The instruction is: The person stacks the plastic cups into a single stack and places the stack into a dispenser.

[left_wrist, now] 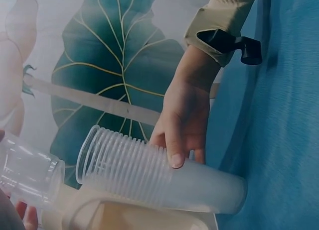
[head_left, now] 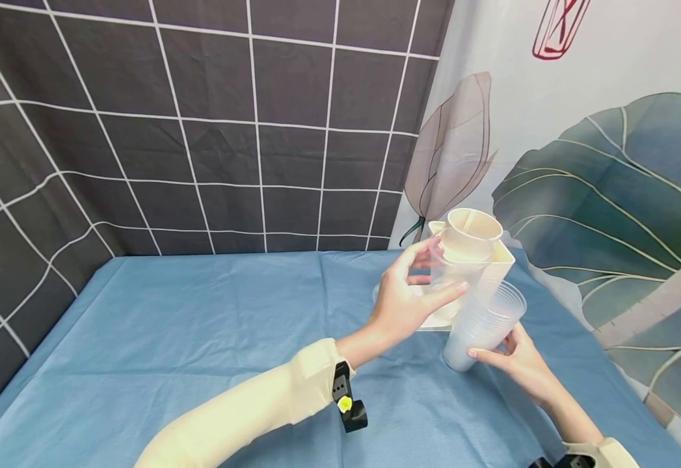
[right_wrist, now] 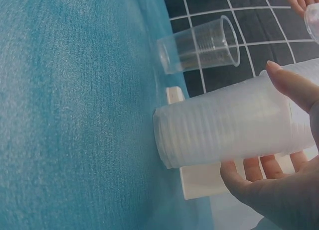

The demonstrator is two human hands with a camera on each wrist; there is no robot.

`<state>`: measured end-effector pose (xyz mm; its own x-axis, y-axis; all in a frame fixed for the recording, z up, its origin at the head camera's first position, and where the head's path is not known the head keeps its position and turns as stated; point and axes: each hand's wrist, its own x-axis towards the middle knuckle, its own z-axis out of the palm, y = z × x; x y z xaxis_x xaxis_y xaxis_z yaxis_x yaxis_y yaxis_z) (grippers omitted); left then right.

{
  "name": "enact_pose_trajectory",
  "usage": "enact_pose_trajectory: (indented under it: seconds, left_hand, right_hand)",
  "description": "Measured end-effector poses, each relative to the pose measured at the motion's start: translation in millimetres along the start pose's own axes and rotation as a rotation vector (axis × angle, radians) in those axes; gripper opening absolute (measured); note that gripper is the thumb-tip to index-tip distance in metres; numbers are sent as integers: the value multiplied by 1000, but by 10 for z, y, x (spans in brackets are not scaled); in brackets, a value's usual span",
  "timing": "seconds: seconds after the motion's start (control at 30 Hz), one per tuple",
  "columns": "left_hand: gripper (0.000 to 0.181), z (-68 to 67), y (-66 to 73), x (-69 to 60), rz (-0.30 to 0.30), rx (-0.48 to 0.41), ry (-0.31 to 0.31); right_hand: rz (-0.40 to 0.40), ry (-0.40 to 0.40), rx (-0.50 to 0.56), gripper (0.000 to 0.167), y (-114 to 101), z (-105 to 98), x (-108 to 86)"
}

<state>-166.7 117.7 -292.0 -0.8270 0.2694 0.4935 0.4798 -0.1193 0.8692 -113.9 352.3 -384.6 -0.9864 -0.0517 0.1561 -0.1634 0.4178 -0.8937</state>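
Observation:
My left hand holds a single clear plastic cup between thumb and fingers, raised in front of a cream holder with a round collar on top. Lower and to the right, a tall stack of nested clear plastic cups leans with its bottom end on the cloth. My right hand grips this stack from the right side, thumb in front; the right wrist view shows its fingers around the stack. The stack and left hand partly cover the holder.
Another clear cup stands on the blue cloth beyond the stack, mostly hidden by my left hand in the head view. A dark grid-patterned curtain hangs behind; a leaf-print curtain borders the right side.

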Motion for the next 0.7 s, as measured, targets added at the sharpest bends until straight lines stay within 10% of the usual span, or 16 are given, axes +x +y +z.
enact_pose_trajectory:
  seconds: [0.7]
  left_hand:
    - [67, 233, -12, 170, 13, -100, -64]
  right_hand:
    - [5, -11, 6, 71, 1, -4, 0]
